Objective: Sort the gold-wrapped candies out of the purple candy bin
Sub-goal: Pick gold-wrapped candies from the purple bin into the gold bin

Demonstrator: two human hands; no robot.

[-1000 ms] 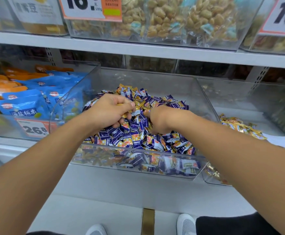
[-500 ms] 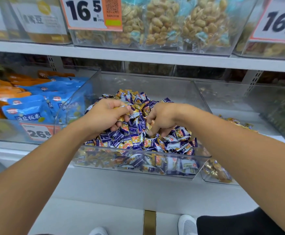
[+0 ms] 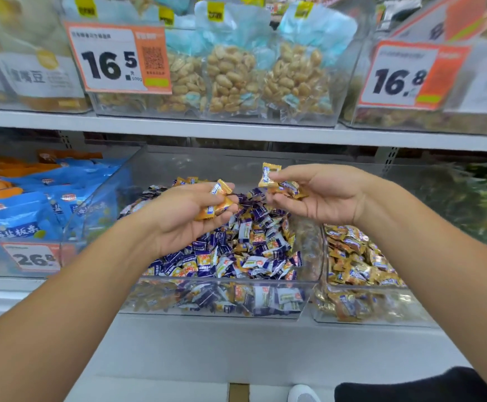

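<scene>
A clear bin point(image 3: 219, 285) on the lower shelf holds a heap of purple-wrapped candies point(image 3: 245, 250) with some gold ones mixed in. Both my hands hover palm-up above the heap. My left hand point(image 3: 190, 216) holds gold-wrapped candies point(image 3: 219, 203) between thumb and fingers. My right hand point(image 3: 320, 192) pinches one gold candy point(image 3: 269, 174) at its fingertips, and more gold candies point(image 3: 288, 188) lie across its fingers. To the right stands a second clear bin point(image 3: 367, 290) filled with gold-wrapped candies point(image 3: 355, 256).
A bin of blue and orange snack packs point(image 3: 19, 216) with a 26.8 price tag stands to the left. The shelf above carries bins of bagged peanuts point(image 3: 236, 79) and price tags. The shelf edge point(image 3: 236, 132) runs just above my hands. My shoe point(image 3: 303, 394) shows below.
Both hands have lifted out of the purple heap and turned palm-up, now showing gold candies. The view has tilted upward and moved closer to the shelf.
</scene>
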